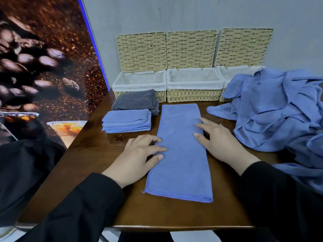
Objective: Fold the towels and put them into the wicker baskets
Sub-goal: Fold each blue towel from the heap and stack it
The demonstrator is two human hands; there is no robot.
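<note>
Nearest the camera, two black sleeves (pixel 83 203) reach over the front edge of the dark wooden table (pixel 97 147). Across its right side sprawls a loose pile of blue towels (pixel 276 116), spilling past the right edge of the picture and covering part of the right basket (pixel 227 79). Along the back edge, against the grey wall, three wicker baskets stand side by side with their lids raised; the left basket (pixel 139 84) and middle basket (pixel 194 88) show white liners. Down the table's centre lies a long folded blue towel (pixel 181 154), its near hem short of the front edge and its far end just before the middle basket. The left hand (pixel 138 156) rests on its left edge with fingers relaxed, gripping nothing; the right hand (pixel 218 138) lies flat on its right edge, fingers spread. Bare wood shows between this towel and a folded blue stack (pixel 127 121) at left, with a folded dark grey towel (pixel 138 102) behind it, touching the left basket.
</note>
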